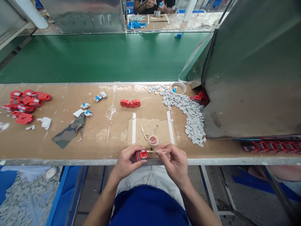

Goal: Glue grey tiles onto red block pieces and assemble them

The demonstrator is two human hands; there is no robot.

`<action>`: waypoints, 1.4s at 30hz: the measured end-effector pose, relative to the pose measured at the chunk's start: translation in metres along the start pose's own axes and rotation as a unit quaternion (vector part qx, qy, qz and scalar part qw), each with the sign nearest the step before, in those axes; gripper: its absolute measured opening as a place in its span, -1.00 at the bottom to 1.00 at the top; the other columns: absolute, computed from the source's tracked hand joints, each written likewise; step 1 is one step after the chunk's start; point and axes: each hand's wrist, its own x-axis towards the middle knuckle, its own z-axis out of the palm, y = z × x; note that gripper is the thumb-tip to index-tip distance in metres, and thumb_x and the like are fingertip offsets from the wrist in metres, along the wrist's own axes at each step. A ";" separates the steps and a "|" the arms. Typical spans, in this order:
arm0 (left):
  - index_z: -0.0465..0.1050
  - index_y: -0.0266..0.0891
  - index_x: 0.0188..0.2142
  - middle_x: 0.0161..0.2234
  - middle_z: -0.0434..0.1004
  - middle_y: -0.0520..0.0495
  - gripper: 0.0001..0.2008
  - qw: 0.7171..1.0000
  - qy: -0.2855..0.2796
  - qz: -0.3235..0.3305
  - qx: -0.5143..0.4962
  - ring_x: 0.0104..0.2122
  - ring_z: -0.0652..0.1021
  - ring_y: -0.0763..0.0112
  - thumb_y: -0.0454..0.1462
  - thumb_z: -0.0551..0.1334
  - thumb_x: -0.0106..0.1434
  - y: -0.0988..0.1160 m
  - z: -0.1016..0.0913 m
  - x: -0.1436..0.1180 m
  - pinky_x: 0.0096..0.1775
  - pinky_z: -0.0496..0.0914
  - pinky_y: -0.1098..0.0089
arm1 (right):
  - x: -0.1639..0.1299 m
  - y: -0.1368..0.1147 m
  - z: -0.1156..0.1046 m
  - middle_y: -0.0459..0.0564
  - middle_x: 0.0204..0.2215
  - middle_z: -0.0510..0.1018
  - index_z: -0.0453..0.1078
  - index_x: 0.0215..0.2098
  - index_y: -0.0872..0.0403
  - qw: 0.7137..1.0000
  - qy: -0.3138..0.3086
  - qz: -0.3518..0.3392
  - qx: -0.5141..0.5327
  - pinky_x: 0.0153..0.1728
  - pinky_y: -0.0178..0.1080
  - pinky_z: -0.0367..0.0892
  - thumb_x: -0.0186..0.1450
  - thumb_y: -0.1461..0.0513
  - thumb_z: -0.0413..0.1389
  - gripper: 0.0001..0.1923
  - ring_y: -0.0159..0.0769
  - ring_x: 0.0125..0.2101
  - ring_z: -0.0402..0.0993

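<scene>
Near the table's front edge my left hand (129,158) is closed around a small red and grey toy vehicle part (141,155), its recessed red side facing up. My right hand (174,158) pinches a thin pale stick (152,151), whose tip reaches the right end of that part. Just beyond my hands stands a small round cup (153,140) of pinkish-brown content. A second stick (143,132) lies beside it on a taped-down cardboard sheet (150,123). Two red parts (130,103) sit side by side farther back.
A heap of red parts (27,103) lies at the left, near a camouflage cloth (69,131). Small grey pieces (188,110) and a tape roll (178,88) spread at right beside a large metal panel (254,75). Beyond runs a green belt (105,58); a co-worker's hands (150,4) show across it.
</scene>
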 end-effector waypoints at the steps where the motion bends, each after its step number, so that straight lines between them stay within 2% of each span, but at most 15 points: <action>1: 0.56 -0.23 -0.06 -0.12 0.71 -0.22 -0.69 1.000 0.000 0.002 0.001 -0.13 0.68 0.17 -0.19 0.45 0.25 0.000 0.000 0.000 -0.09 0.56 0.26 | 0.000 -0.001 0.002 -0.04 -0.45 0.66 0.41 -0.40 0.02 1.000 -0.010 -0.008 -0.005 -0.40 -0.32 0.50 0.41 0.25 0.21 -0.81 -0.29 -0.43 0.64; 11: 0.56 -0.22 -0.04 -0.13 0.70 -0.20 -0.69 1.000 -0.003 0.008 0.000 -0.15 0.67 0.19 -0.21 0.45 0.25 0.001 0.000 0.000 -0.11 0.53 0.28 | -0.003 -0.001 0.011 -0.03 -0.45 0.66 0.35 -0.40 0.03 0.998 -0.067 -0.014 0.002 -0.42 -0.34 0.51 0.44 0.20 0.19 -0.76 -0.31 -0.44 0.64; 23: 0.55 -0.24 -0.03 -0.14 0.70 -0.21 -0.68 1.000 -0.012 0.019 0.000 -0.16 0.68 0.20 -0.18 0.43 0.27 0.001 0.000 0.001 -0.14 0.55 0.28 | -0.001 0.002 0.013 -0.04 -0.42 0.67 0.34 -0.38 0.02 0.997 -0.065 -0.037 -0.010 -0.38 -0.34 0.53 0.42 0.28 0.20 -0.80 -0.32 -0.43 0.65; 33: 0.55 -0.22 -0.02 -0.11 0.69 -0.22 -0.68 1.000 -0.010 0.020 0.010 -0.12 0.68 0.18 -0.19 0.44 0.27 0.000 0.000 0.000 -0.08 0.55 0.25 | 0.000 -0.005 0.008 -0.02 -0.42 0.66 0.37 -0.34 0.02 0.985 -0.074 -0.115 -0.109 -0.40 -0.30 0.51 0.45 0.30 0.15 -0.83 -0.29 -0.42 0.65; 42: 0.55 -0.21 -0.03 -0.11 0.69 -0.23 -0.70 0.999 -0.019 0.020 0.016 -0.09 0.67 0.15 -0.20 0.42 0.28 0.002 0.000 0.001 -0.05 0.55 0.21 | -0.001 -0.007 0.000 -0.03 -0.42 0.63 0.36 -0.32 0.02 0.978 -0.095 -0.117 -0.145 -0.40 -0.31 0.48 0.47 0.31 0.12 -0.83 -0.31 -0.42 0.62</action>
